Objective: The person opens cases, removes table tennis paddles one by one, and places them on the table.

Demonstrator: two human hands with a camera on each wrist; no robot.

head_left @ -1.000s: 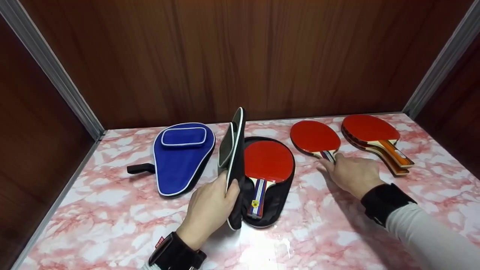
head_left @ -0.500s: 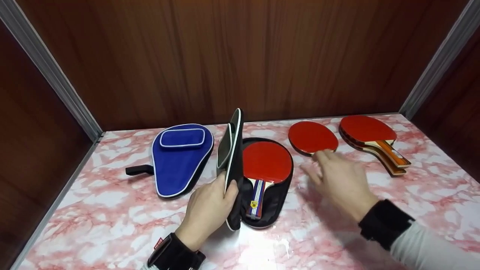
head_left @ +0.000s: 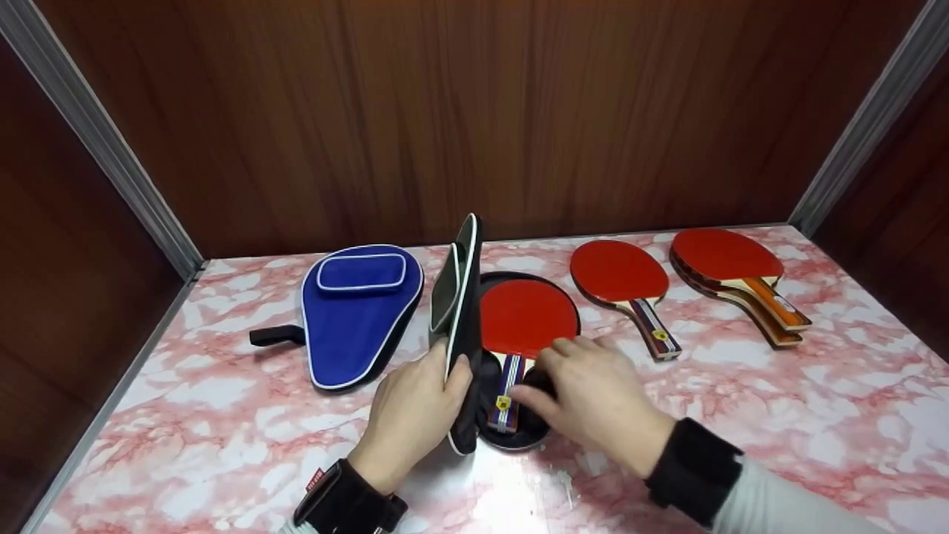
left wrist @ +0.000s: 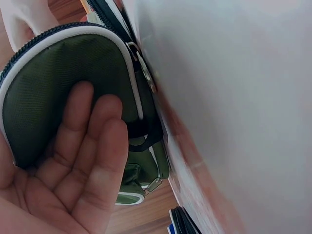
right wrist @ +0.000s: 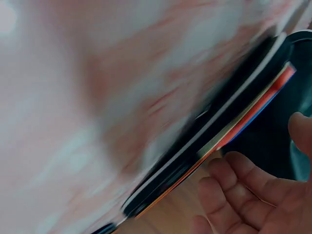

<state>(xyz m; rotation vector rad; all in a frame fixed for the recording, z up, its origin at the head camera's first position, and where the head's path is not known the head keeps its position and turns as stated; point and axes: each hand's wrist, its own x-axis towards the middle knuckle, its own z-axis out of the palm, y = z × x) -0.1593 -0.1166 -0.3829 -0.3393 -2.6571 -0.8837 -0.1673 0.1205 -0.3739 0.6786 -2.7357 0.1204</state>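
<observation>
My left hand (head_left: 415, 415) holds the lid of a dark green paddle case (head_left: 467, 319) nearly upright, thumb on the inner side. In the left wrist view, its fingers (left wrist: 105, 141) lie on the green outer fabric (left wrist: 68, 63). Inside the case's black lower half (head_left: 563, 293) lies a red table tennis paddle (head_left: 526, 315) with a striped handle (head_left: 509, 386). Over the handle's right side hovers my right hand (head_left: 593, 393), fingers loosely bent. The right wrist view has the right hand (right wrist: 258, 195) beside the paddle's edge (right wrist: 258, 107), thumb apart from the fingers; contact is unclear.
A blue paddle case (head_left: 356, 319) with a black strap (head_left: 276, 336) lies to the left. Another red paddle (head_left: 619, 273) rests at the right. Beyond it, two stacked paddles (head_left: 726, 256) have orange handles. Wooden panels (head_left: 489, 119) wall in the marbled table (head_left: 222, 415).
My right hand has let go of the right-hand red paddle's handle and moved left and nearer, over the paddle in the case. The left hand still holds the lid up.
</observation>
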